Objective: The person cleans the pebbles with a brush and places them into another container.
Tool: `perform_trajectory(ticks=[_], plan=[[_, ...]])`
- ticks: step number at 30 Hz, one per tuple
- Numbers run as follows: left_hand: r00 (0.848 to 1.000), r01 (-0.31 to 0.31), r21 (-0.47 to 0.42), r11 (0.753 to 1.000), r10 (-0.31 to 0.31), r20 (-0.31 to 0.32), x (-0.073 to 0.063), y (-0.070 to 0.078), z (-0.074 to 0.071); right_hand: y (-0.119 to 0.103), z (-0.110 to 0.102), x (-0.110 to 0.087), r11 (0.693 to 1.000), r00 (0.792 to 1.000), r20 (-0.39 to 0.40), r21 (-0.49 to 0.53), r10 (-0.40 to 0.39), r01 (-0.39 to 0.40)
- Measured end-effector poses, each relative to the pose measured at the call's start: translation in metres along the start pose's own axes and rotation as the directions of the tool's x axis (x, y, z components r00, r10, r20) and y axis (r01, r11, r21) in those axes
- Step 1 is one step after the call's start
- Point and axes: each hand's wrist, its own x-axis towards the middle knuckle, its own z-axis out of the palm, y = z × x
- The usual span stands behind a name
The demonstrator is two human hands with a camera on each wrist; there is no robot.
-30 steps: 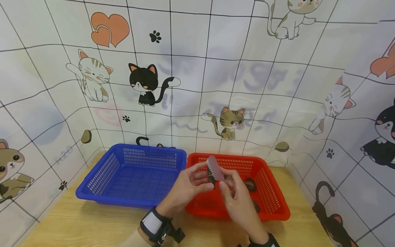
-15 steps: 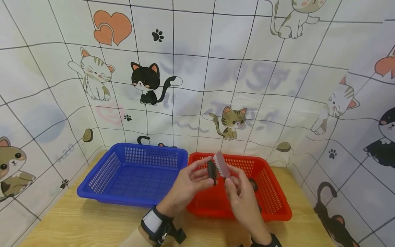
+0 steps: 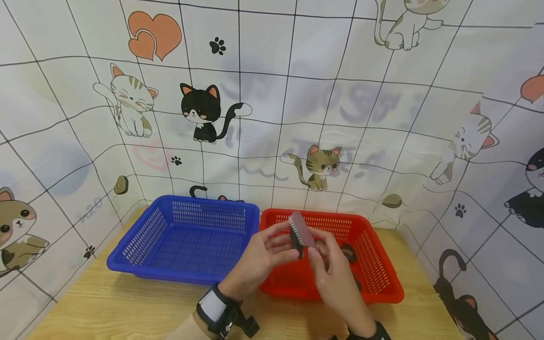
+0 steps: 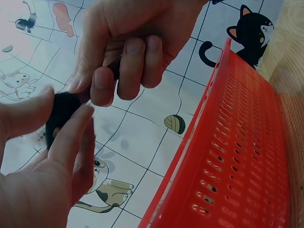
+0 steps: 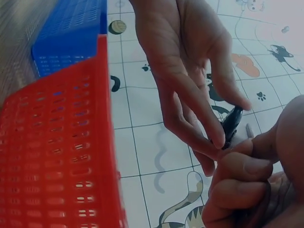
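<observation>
My right hand [image 3: 333, 274] holds a small scrubbing brush [image 3: 303, 228] with a dusky pink back and white bristles turned left. Between the fingertips and thumb of my left hand [image 3: 257, 259] is a dark, smooth oval object [image 3: 296, 244], its kind unclear, with the bristles against its face in the head view. The left wrist view shows the dark object [image 4: 61, 111] with a small brownish patch. The right wrist view has the same object [image 5: 231, 124] edge-on between left thumb and fingers. Both hands are above the red basket [image 3: 382, 264].
Inside the red basket lie a few dark brown rounded pieces [image 3: 348, 252], partly hidden by my right hand. A blue basket [image 3: 178, 277] stands to its left on the wooden table [image 3: 106, 307]. Behind hangs a cat-print cloth [image 3: 263, 104].
The brush lay over the dark object, lifted off to the right half a second ago, and now is back against it. My left hand keeps its hold with little movement.
</observation>
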Motion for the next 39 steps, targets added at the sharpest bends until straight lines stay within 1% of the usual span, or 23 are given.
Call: perform_trajectory(ticks=[5,9,13,15,18,21,25,28,31,33,34,37,39], plan=[[0.998,0.021,-0.001,1.000,-0.021,0.052,-0.001,0.001,0.001,0.001,-0.005,0.003,0.999,0.999,-0.030,-0.015,0.038,-0.039],[0.996,0.021,-0.027,0.999,-0.018,0.092,-0.002,0.001,0.000,-0.001,-0.008,0.004,0.999,0.997,-0.062,-0.006,0.036,-0.036],[0.992,0.011,-0.058,0.998,-0.003,0.128,-0.001,0.001,-0.001,-0.005,-0.011,0.003,1.000,0.994,-0.105,0.013,0.024,-0.023],[0.992,0.005,-0.058,0.998,0.002,0.127,0.000,0.002,-0.002,-0.006,-0.013,0.002,1.000,0.991,-0.132,0.022,0.015,-0.012],[0.994,-0.011,-0.055,0.998,0.017,0.110,0.000,0.002,-0.003,-0.008,-0.016,0.000,1.000,0.988,-0.155,0.025,0.001,0.003],[0.996,-0.033,-0.073,0.997,0.039,0.085,0.000,0.001,-0.005,-0.008,-0.017,0.000,1.000,0.991,-0.136,0.022,0.019,-0.016],[0.996,-0.077,-0.115,0.990,0.082,0.040,-0.001,0.001,-0.006,-0.008,-0.015,0.001,0.999,0.997,-0.054,0.020,0.048,-0.047],[0.995,-0.097,-0.126,0.987,0.099,0.006,0.000,0.001,-0.006,-0.007,-0.011,0.001,1.000,0.999,0.032,0.021,0.019,-0.020],[0.997,-0.082,-0.104,0.991,0.081,-0.014,0.001,0.000,-0.006,-0.005,-0.006,-0.001,0.999,0.995,0.093,0.024,-0.027,0.025],[0.998,-0.063,-0.071,0.996,0.062,-0.018,0.001,-0.001,-0.007,-0.004,-0.004,-0.002,0.999,0.995,0.092,0.011,-0.044,0.044],[0.998,-0.056,-0.053,0.997,0.056,-0.016,0.002,-0.002,-0.007,-0.004,-0.004,-0.002,0.999,0.995,0.086,0.002,-0.041,0.041],[0.999,-0.045,-0.013,0.999,0.045,-0.008,0.002,-0.002,-0.007,-0.004,-0.004,-0.001,1.000,0.999,0.047,-0.009,-0.014,0.015],[0.999,-0.054,-0.013,0.998,0.054,-0.008,0.002,-0.002,-0.007,-0.004,-0.005,-0.001,1.000,1.000,0.029,-0.011,0.004,-0.004]])
